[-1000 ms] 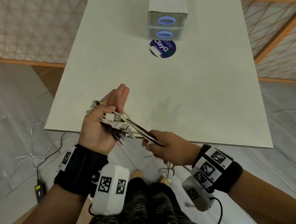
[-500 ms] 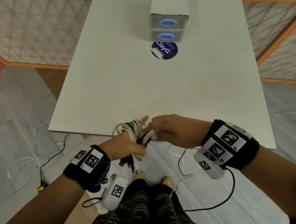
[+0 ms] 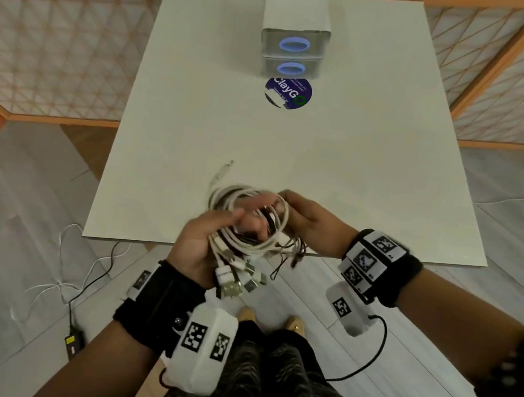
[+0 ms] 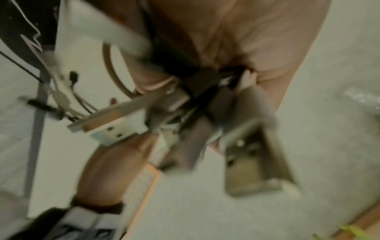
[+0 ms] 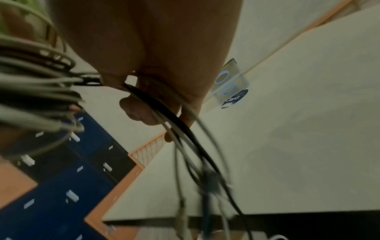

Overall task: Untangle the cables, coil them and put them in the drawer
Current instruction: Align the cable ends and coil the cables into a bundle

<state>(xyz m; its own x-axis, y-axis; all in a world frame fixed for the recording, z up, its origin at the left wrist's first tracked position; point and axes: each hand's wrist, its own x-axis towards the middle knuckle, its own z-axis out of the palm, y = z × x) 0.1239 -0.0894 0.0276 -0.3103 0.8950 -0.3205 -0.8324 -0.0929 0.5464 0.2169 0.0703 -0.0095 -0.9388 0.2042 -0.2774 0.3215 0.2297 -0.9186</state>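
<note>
A bundle of white and black cables (image 3: 246, 223) is looped into a rough coil above the near edge of the white table (image 3: 328, 160). My left hand (image 3: 209, 241) grips the bundle from below, with USB plugs (image 3: 240, 280) hanging under the palm. My right hand (image 3: 305, 219) pinches the loops at the coil's right side. The left wrist view is blurred; USB plugs (image 4: 115, 131) show close up. In the right wrist view, cable strands (image 5: 185, 129) run between my fingers. A small grey two-drawer unit (image 3: 291, 45) with blue ring handles stands at the table's far end, both drawers closed.
A round dark blue sticker (image 3: 287, 92) lies just in front of the drawer unit (image 5: 230, 84). Lattice screens with orange frames (image 3: 48, 44) stand left and right of the table. Loose cords and a small black device (image 3: 73, 340) lie on the floor at left.
Both hands rose and moved forward over the table edge. The stretched strands are now gathered into a round coil, and the right hand shifted from pulling an end to holding the loops.
</note>
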